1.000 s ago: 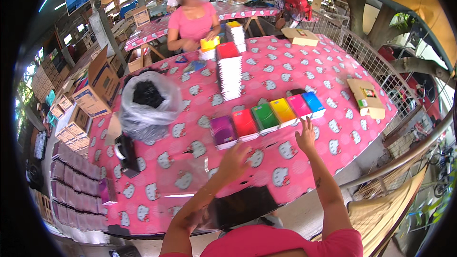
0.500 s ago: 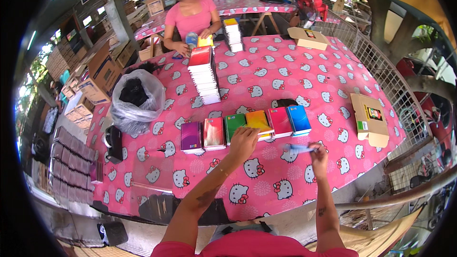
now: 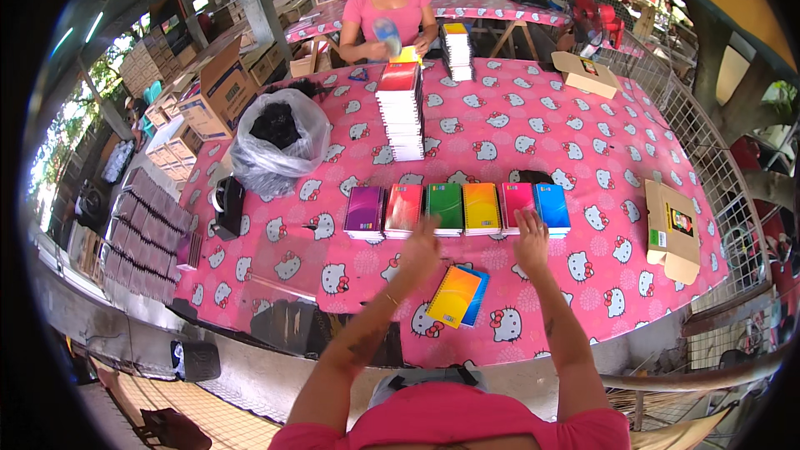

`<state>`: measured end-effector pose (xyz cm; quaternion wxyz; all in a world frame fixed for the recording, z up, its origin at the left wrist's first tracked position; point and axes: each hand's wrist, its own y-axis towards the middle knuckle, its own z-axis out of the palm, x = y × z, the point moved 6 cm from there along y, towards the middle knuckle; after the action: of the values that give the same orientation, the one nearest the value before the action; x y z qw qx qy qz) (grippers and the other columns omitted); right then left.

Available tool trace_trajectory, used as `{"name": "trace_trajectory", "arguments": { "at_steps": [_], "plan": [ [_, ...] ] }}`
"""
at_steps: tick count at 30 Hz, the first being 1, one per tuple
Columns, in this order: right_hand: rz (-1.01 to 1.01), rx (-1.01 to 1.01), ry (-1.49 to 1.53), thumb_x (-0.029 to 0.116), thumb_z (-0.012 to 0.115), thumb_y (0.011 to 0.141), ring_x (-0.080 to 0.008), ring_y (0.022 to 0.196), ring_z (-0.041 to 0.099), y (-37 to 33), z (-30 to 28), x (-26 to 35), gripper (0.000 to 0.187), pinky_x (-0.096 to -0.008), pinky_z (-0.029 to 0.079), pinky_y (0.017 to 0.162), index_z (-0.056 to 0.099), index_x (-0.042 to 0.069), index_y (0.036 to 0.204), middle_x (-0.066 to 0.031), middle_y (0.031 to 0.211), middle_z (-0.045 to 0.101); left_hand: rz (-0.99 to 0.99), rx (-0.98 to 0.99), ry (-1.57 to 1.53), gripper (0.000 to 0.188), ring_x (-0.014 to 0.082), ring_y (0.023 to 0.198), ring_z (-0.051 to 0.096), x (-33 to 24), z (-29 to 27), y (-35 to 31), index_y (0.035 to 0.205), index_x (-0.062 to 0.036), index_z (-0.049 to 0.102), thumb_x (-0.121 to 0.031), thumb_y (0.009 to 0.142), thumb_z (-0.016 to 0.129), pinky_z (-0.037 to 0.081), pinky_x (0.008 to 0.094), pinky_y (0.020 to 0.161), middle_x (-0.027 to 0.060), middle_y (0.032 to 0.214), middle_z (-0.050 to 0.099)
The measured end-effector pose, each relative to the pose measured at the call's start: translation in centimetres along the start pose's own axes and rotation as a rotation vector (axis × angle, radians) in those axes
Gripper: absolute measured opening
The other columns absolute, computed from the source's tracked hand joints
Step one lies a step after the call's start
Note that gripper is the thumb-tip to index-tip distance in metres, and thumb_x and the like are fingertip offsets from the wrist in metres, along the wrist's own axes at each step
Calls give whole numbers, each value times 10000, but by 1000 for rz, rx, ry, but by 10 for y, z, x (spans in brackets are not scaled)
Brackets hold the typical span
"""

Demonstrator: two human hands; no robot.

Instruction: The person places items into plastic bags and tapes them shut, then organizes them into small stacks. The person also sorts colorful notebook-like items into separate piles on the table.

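Across the pink printed tabletop (image 3: 504, 162), a pink rectangular paper-notebook stack (image 3: 515, 197), long axis near-to-far, is overlapped at its near end by the right hand (image 3: 532, 246), fingers spread; the left hand (image 3: 419, 254) is blurred, fingers unreadable.

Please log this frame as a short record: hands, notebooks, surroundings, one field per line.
Left hand: blurred, by the red stack and green stack; contact unclear
Right hand: fingers spread at the pink stack's near edge
Row, left to right: purple stack, red, green, yellow stack, pink, blue stack
Loose, nearer the person: yellow notebook partly over a blue notebook
Behind row: tall red-topped stack
Table's left: plastic bag with black contents
Far side: co-worker
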<state>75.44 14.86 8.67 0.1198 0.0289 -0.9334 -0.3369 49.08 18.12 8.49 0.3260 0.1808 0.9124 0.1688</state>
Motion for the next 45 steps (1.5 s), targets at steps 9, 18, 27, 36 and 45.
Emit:
{"name": "trace_trajectory", "arguments": {
  "at_steps": [9, 18, 27, 36, 45],
  "plan": [
    [-64, 20, 359, 77, 670, 802, -288, 853, 614, -50, -61, 62, 201, -445, 455, 716, 662, 91, 1002, -72, 919, 637, 118, -158, 195, 362, 287, 654, 657, 15, -101, 6, 1263, -63, 601, -68, 902, 624, 508, 415, 587, 158, 838, 691],
    [-72, 143, 358, 141, 728, 773, -216, 791, 615, -103, -81, 120, 198, -397, 474, 691, 671, 137, 963, -28, 878, 611, -79, 85, -150, 160, 185, 509, 575, -50, -178, 21, 1038, -12, 695, -114, 928, 640, 438, 313, 507, 114, 668, 648],
    [-34, 256, 821, 78, 663, 829, -320, 769, 607, -124, -54, 148, 167, -461, 486, 665, 680, 86, 996, -113, 831, 608, 114, 505, 127, 448, 287, 677, 697, -72, -97, -3, 854, -48, 724, -434, 968, 528, 528, 438, 652, 126, 638, 668],
    [-32, 113, 276, 23, 677, 760, -313, 1120, 569, -2, 10, 60, 528, -495, 429, 943, 570, 71, 1275, -139, 1246, 579, 367, -240, 350, 317, 346, 1025, 650, -53, -4, 15, 1133, -24, 660, -217, 893, 592, 515, 455, 903, 179, 1085, 683],
    [266, 85, 783, -70, 634, 784, -256, 1068, 634, -3, -13, 39, 298, -390, 480, 922, 661, 37, 1062, -106, 1048, 691, 76, -113, 42, 99, 305, 678, 685, -25, -103, 28, 959, -30, 656, -101, 892, 640, 526, 445, 553, 151, 853, 707]
  ]
}}
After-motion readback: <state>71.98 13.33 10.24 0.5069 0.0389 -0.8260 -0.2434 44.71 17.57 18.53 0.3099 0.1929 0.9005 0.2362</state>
